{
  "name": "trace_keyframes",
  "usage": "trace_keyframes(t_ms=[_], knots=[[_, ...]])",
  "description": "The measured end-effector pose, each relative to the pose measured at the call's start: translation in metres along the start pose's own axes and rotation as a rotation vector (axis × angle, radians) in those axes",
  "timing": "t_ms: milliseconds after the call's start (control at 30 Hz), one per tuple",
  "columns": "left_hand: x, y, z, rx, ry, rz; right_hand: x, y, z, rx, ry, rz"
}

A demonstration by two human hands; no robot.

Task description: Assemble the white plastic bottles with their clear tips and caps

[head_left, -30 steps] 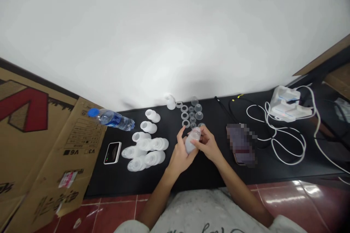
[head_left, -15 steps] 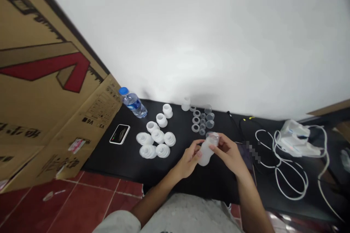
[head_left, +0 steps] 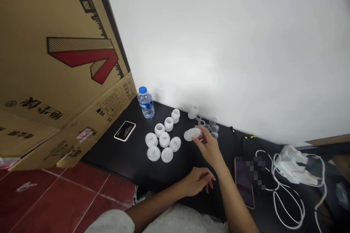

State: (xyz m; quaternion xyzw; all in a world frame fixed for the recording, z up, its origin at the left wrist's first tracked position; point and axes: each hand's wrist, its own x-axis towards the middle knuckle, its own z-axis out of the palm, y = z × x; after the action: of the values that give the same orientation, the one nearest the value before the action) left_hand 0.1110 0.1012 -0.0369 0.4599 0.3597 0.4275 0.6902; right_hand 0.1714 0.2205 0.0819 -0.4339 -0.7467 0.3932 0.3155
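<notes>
My right hand [head_left: 209, 145] is closed around a small translucent white plastic bottle [head_left: 189, 134], which lies tilted on its side or just above the black table [head_left: 175, 171]. Its fingers grip the end with the clear cap. Near the table's front, my left hand [head_left: 198, 182] holds nothing, its fingers loosely bent and apart. Left of the bottle stand several assembled white pieces with clear domed tops [head_left: 164, 139] and a few open white bottle bodies [head_left: 168, 123]. Behind my right hand are translucent rings [head_left: 201, 123] and clear domed caps [head_left: 214, 128], partly hidden by the hand.
A water bottle [head_left: 146, 103] and a white-edged device [head_left: 125, 131] stand at the left, beside a large cardboard box [head_left: 68, 91]. On the right lie a phone [head_left: 244, 184], coiled white cable [head_left: 287, 207] and a white bagged item [head_left: 294, 165]. A white wall [head_left: 218, 43] rises behind.
My left hand has let go of the bottle and dropped back towards the table's front edge. My right hand has carried the bottle left and away from me. The view has shifted.
</notes>
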Motion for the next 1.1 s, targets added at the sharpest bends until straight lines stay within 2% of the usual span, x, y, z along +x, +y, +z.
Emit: trace_keyframes(t_ms=[200, 500, 633, 700, 800, 867, 900, 1000, 1100], knots=[[0.002, 0.003, -0.002, 0.049, 0.004, 0.056, 0.022, 0.006, 0.025, -0.059, -0.14, -0.054], [0.004, 0.005, -0.004, 0.117, -0.01, 0.107, 0.015, -0.002, 0.042, 0.03, -0.232, -0.07], [0.004, 0.006, -0.004, 0.104, 0.0, 0.095, 0.014, 0.0, 0.031, 0.042, -0.25, -0.048], [0.003, 0.005, -0.004, 0.086, 0.024, 0.055, 0.011, 0.012, 0.016, 0.015, -0.177, -0.016], [0.001, 0.006, -0.003, 0.07, 0.052, -0.002, -0.002, 0.037, -0.011, -0.186, 0.017, 0.05], [0.001, 0.007, -0.002, 0.072, 0.051, -0.026, -0.014, 0.05, -0.022, -0.388, 0.053, 0.07], [0.0, 0.008, -0.002, 0.072, 0.045, -0.034, -0.021, 0.054, -0.025, -0.475, 0.027, 0.069], [0.001, 0.01, -0.002, 0.093, 0.027, -0.037, -0.035, 0.055, -0.019, -0.69, 0.007, 0.08], [0.003, 0.009, -0.002, 0.115, 0.015, -0.016, -0.038, 0.051, -0.008, -0.789, 0.038, 0.113]])
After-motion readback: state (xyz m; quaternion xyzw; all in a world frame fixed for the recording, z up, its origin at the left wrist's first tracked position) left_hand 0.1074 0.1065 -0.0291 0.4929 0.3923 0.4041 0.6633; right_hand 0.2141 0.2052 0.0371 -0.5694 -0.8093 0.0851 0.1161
